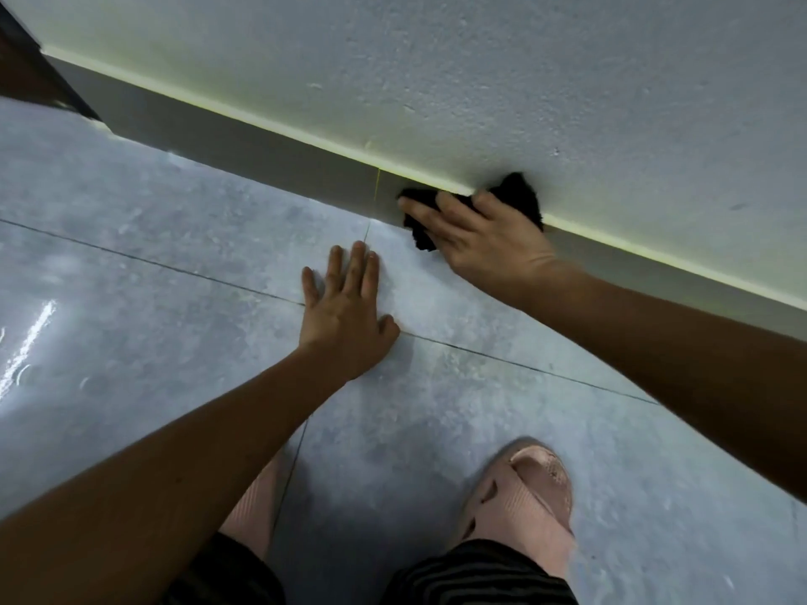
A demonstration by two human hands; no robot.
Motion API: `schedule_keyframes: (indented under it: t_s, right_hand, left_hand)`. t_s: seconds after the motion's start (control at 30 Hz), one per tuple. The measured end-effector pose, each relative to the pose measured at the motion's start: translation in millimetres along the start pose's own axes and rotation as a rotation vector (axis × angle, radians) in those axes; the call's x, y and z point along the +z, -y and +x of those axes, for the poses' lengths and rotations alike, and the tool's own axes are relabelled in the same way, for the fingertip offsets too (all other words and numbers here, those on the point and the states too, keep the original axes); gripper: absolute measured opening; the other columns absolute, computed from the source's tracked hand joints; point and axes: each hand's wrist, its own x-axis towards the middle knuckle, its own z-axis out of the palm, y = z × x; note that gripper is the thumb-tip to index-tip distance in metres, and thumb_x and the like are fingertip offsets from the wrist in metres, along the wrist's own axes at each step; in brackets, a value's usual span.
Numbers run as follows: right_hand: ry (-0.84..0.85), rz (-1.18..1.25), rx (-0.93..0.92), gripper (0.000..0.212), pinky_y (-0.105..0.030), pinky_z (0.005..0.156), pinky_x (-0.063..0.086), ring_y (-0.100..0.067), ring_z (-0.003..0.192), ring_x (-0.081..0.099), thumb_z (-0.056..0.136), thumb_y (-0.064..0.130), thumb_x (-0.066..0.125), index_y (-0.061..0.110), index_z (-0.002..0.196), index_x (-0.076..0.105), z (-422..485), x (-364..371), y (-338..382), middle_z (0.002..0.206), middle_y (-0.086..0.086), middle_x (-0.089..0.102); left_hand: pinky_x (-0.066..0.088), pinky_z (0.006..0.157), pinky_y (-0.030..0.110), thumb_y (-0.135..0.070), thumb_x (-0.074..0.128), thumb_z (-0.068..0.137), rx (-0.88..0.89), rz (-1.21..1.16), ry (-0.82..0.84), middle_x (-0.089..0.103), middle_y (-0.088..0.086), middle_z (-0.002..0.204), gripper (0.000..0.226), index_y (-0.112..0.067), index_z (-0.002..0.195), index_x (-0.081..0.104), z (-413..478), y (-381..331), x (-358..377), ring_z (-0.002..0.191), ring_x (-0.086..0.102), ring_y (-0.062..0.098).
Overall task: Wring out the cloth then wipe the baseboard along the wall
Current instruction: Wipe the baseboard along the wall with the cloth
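Observation:
A grey baseboard runs diagonally from upper left to right, below a textured white wall. My right hand presses a black cloth flat against the baseboard, just right of a vertical joint in it. Parts of the cloth stick out above and below my fingers. My left hand lies flat on the grey floor tiles, fingers spread, holding nothing, a short way left of and nearer than the right hand.
Glossy grey floor tiles with dark grout lines fill the lower view. My feet in pink slippers stand at the bottom. A dark wooden edge meets the baseboard at the far upper left.

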Motion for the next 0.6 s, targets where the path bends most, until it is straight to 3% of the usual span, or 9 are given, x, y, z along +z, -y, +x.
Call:
schedule_keyframes:
  t_s: [0.13, 0.2, 0.33, 0.47, 0.53, 0.6]
  right_hand:
    - [0.184, 0.036, -0.040, 0.057, -0.037, 0.103, 0.031, -0.026, 0.142, 0.019, 0.094, 0.016, 0.049, 0.009, 0.147, 0.031, -3, 7, 17, 0.160, -0.008, -0.007]
    - [0.231, 0.036, -0.050, 0.054, -0.037, 0.102, 0.032, -0.026, 0.142, 0.022, 0.094, 0.019, 0.049, 0.010, 0.145, 0.036, -18, 16, 18, 0.160, -0.008, -0.004]
    - [0.169, -0.003, -0.023, 0.044, -0.035, 0.090, 0.032, -0.019, 0.129, 0.044, 0.080, 0.029, 0.065, 0.023, 0.125, 0.064, -51, 24, 6, 0.156, 0.005, 0.026]
    - [0.131, -0.043, 0.022, 0.049, -0.035, 0.087, 0.025, -0.018, 0.132, 0.041, 0.082, 0.025, 0.065, 0.024, 0.131, 0.059, -57, 19, -8, 0.157, 0.003, 0.021]
    - [0.073, -0.009, 0.093, 0.052, -0.034, 0.088, 0.027, -0.017, 0.130, 0.043, 0.080, 0.025, 0.066, 0.022, 0.132, 0.058, -47, 9, -6, 0.156, 0.005, 0.025]
    - [0.065, -0.008, 0.077, 0.054, -0.032, 0.091, 0.032, -0.019, 0.134, 0.036, 0.084, 0.023, 0.062, 0.020, 0.137, 0.051, -34, 6, -2, 0.159, 0.003, 0.016]
  left_hand:
    - [-0.007, 0.113, 0.053, -0.040, 0.023, 0.096, 0.139, 0.027, -0.046, -0.024, 0.005, 0.156, 0.069, -0.017, 0.148, -0.017, -4, -9, 3, 0.143, -0.022, 0.026]
    - [-0.006, 0.113, 0.054, -0.045, 0.021, 0.097, 0.182, 0.019, -0.005, -0.024, 0.003, 0.157, 0.068, -0.019, 0.148, -0.016, -2, -15, 6, 0.143, -0.021, 0.025]
    - [-0.004, 0.112, 0.060, -0.054, 0.018, 0.095, 0.154, 0.047, 0.048, -0.024, 0.002, 0.156, 0.072, -0.020, 0.148, -0.017, -1, -21, 8, 0.143, -0.022, 0.025]
    - [0.003, 0.112, 0.062, -0.051, 0.020, 0.096, 0.115, 0.083, 0.098, -0.025, 0.004, 0.156, 0.072, -0.017, 0.148, -0.018, -4, -30, 0, 0.143, -0.021, 0.029]
    - [0.006, 0.112, 0.063, -0.050, 0.020, 0.096, 0.094, 0.104, 0.098, -0.025, 0.006, 0.156, 0.072, -0.016, 0.148, -0.018, -5, -35, -1, 0.143, -0.020, 0.031]
    - [0.008, 0.111, 0.063, -0.051, 0.020, 0.096, 0.096, 0.111, 0.089, -0.023, 0.006, 0.157, 0.073, -0.015, 0.148, -0.017, -5, -37, 0, 0.143, -0.018, 0.031]
